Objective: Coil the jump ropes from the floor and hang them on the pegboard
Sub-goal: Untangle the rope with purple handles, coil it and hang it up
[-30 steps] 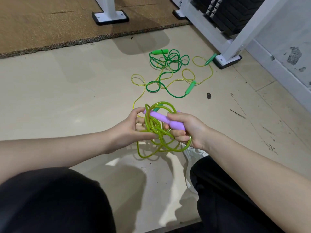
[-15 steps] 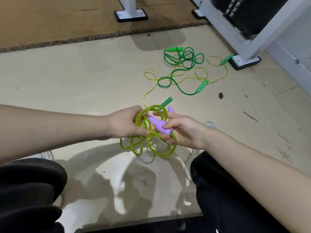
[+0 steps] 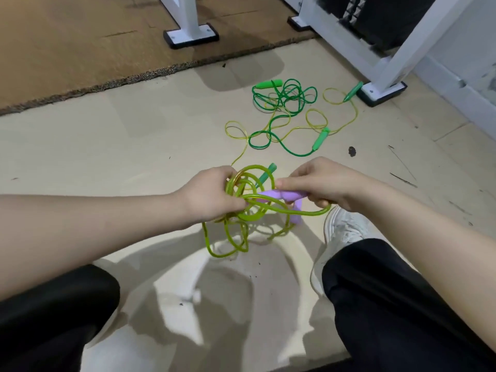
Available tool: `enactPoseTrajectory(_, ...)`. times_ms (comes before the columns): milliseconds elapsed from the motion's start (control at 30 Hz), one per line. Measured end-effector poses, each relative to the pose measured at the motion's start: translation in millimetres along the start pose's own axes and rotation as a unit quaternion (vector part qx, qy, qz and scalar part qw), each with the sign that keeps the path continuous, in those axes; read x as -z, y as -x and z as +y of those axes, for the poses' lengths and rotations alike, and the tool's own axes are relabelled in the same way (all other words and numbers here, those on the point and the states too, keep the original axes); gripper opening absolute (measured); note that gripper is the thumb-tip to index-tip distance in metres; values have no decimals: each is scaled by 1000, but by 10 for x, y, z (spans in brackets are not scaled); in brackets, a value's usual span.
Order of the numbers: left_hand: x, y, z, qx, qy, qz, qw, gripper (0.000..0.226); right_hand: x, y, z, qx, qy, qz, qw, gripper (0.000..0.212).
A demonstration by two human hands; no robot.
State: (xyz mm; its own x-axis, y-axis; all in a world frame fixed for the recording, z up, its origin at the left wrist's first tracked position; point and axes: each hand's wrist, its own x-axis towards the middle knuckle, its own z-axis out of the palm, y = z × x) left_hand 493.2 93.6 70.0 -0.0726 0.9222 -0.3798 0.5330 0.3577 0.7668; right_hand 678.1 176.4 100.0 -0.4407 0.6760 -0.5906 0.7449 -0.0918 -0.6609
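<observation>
Rope [image 3: 243,208], purple handles [image 3: 279,196]; seemingly unlabelled.

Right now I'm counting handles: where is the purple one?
In the head view, the purple handle is centre frame, pinched in the right hand, just right of the yellow-green coil the left hand holds.

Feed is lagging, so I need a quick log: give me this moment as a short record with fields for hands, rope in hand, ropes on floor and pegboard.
left hand: left hand grips the coiled loops of the lime rope
right hand: right hand holds a purple handle and a strand
second purple handle: hangs below
floor: dark green rope and thin yellow rope, tangled, uncoiled
pegboard: not in view
</observation>
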Motion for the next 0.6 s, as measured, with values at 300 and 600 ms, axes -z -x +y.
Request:
enactPoseTrajectory(300, 192, 123, -438, 4, -21, 112, 993, 10, -207, -42, -67, 41, -7, -26, 999, 9)
enactPoseTrajectory(600, 44, -30, -384, 87, 155, 3, 984, 9, -79, 40, -27, 69, -32, 63, 995, 19)
